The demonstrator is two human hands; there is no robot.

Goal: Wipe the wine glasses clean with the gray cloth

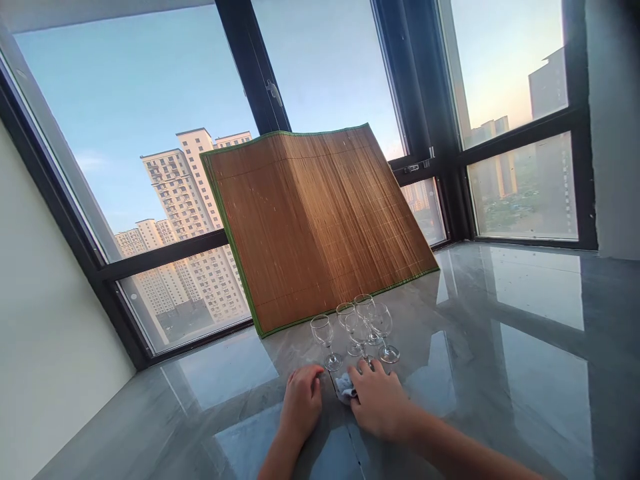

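My right hand [379,398] is closed on a crumpled pale blue-white cloth [345,385], which shows between its thumb and fingers. Its fingertips reach the foot of the front wine glass [357,328]; whether they touch it I cannot tell. To the left, my left hand [301,399] rests on the surface with its fingers curled together, nothing visible in them. Just beyond that hand stands another wine glass [322,329], apart from the group. A third wine glass [382,321] stands upright at the right of the cluster, with more stemmed glasses partly hidden behind.
A brown bamboo mat [320,220] with green edging leans against the dark window frame [435,100] behind the glasses. The glossy grey marbled surface [480,373] reflects the windows. A white wall [55,300] rises at the left. Tall buildings [180,180] stand outside.
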